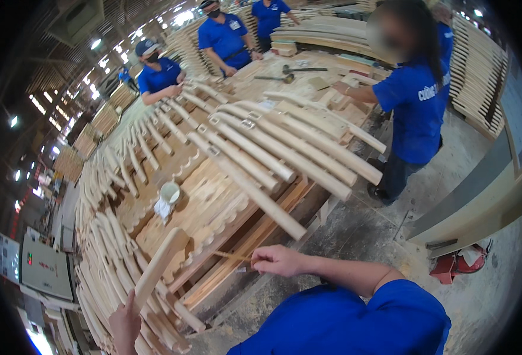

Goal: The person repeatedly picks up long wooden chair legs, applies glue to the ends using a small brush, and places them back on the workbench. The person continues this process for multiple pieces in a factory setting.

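Note:
My left hand (124, 322) is wrapped round the lower end of a pale wooden chair leg (160, 266), which is held up at a slant over the table's near left corner. Between the fingers of my right hand (278, 260) is a thin wooden stick (232, 256), its far tip pointing left toward the leg but apart from it. A white cup (169, 193) stands on the wooden board beyond, with a crumpled white cloth (164, 208) against it. Many similar legs (110, 266) lie side by side along the left edge, close to my left hand.
More long wooden legs (284, 148) with cut slots rest across the table, some overhanging its near edge. Two mallets (287, 74) lie farther back. Several co-workers in blue shirts (415, 112) stand round the table. A grey machine (474, 195) and a red object (459, 260) are at right.

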`<state>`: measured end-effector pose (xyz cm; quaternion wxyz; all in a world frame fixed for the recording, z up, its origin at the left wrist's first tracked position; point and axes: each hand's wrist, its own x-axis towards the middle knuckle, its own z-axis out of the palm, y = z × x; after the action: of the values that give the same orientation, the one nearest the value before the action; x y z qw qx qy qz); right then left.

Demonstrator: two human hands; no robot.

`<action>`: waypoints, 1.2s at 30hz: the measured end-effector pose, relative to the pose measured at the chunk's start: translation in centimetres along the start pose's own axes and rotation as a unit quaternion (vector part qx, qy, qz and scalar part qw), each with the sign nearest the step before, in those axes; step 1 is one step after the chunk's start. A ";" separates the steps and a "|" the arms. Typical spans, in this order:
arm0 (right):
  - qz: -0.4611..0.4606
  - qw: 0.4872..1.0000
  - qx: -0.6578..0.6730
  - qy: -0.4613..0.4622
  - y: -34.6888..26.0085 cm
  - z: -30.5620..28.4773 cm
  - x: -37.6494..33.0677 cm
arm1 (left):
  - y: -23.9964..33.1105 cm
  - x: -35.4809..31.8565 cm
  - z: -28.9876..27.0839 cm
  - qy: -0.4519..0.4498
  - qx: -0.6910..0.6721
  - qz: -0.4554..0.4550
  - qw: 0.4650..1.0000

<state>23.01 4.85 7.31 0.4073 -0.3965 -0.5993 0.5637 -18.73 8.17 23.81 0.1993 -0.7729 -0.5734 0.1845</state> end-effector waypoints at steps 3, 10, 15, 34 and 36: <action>-0.019 0.998 0.053 0.011 0.3 -2.3 -1.1 | 1.9 2.1 -3.4 0.003 0.005 -0.020 1.000; -0.009 0.997 0.080 0.000 1.2 -6.4 -3.7 | 8.0 5.0 -2.5 -0.034 -0.023 -0.013 0.999; -0.028 0.992 0.117 -0.032 0.1 -8.2 -4.6 | 8.4 2.6 -0.1 0.032 -0.289 -0.059 0.955; 0.028 0.995 0.080 -0.059 -3.5 -3.7 -1.9 | 26.8 -1.2 13.0 0.050 -0.923 -0.243 0.293; 0.029 0.996 0.064 -0.053 -3.7 -2.7 -1.3 | 26.9 -1.0 13.8 0.026 -0.921 -0.225 0.316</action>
<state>25.98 4.37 11.00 0.3836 -0.3562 -0.5708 0.6326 -4.20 1.50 -1.93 -0.5924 -0.3033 -0.5200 -0.5353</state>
